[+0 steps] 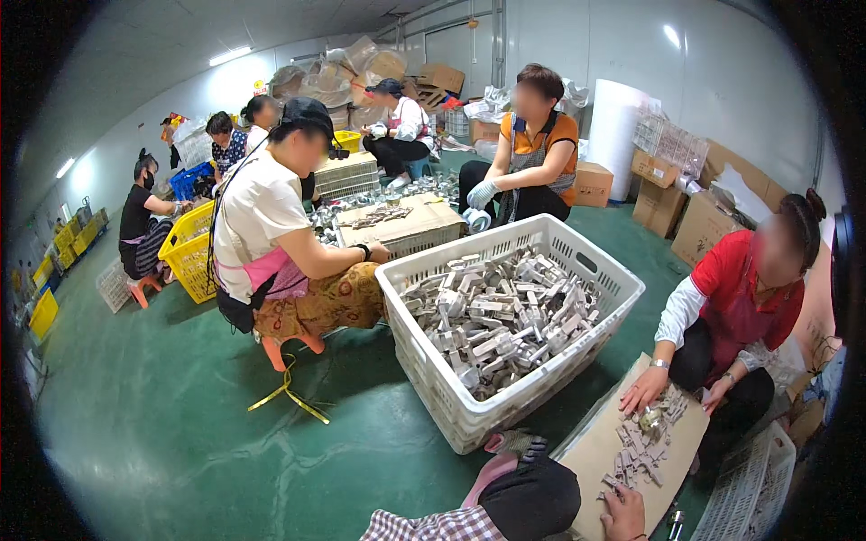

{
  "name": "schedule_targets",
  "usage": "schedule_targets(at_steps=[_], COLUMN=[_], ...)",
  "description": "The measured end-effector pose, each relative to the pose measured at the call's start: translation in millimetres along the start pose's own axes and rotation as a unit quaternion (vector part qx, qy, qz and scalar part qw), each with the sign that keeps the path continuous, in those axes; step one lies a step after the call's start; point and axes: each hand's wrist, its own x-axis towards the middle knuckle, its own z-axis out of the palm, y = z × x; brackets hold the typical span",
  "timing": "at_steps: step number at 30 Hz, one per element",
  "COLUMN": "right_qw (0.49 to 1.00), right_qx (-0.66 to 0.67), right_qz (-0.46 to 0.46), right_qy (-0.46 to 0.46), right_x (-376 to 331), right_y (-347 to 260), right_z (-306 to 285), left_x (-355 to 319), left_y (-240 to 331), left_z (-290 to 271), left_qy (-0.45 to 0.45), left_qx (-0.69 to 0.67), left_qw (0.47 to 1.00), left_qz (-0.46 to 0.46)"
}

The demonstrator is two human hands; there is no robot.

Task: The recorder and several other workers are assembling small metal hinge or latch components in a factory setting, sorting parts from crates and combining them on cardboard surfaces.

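Observation:
At the lower edge, my right hand [623, 515] is bare, its fingers apart and touching the near end of a pile of small metal fittings [637, 455]. These lie on a flat cardboard sheet [591, 455]. My left hand [518, 444], in a grey work glove below a pink sleeve cover, rests by my dark-trousered knee with nothing visible in it; its fingers show only in part. Close beyond it stands a large white plastic crate [456, 417], heaped with silvery metal fittings [501, 316].
Across the cardboard, a co-worker in red [753, 288] has both hands by the pile. Another in a cream top [262, 212] sits left of the crate. A person in orange [537, 149] sits behind it. A white slotted basket [749, 478] stands lower right; yellow strapping [287, 389] lies on the floor.

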Motion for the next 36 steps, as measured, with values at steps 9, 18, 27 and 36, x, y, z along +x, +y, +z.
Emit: schedule_targets(at_steps=[9, 18, 27, 36], right_qw=[1.0, 0.997, 0.993, 0.94], right_qx=[0.008, -0.07, -0.101, 0.202], right_qz=[0.011, 0.033, 0.062, 0.234], right_qy=[0.005, 0.021, 0.0, 0.142], right_x=[0, -2, 6, -14], right_y=[-7, 15, 20, 36], right_z=[-4, 19, 32, 20], left_x=[1, 8, 4, 19], left_y=[3, 5, 3, -10], left_z=[-3, -5, -12, 12], left_qy=[0.004, 0.004, 0.009, -0.058], left_qx=[0.002, 0.007, 0.008, 0.06], left_qw=[1.0, 1.0, 1.0, 0.996], left_qz=[-0.001, -0.001, -0.005, -0.023])
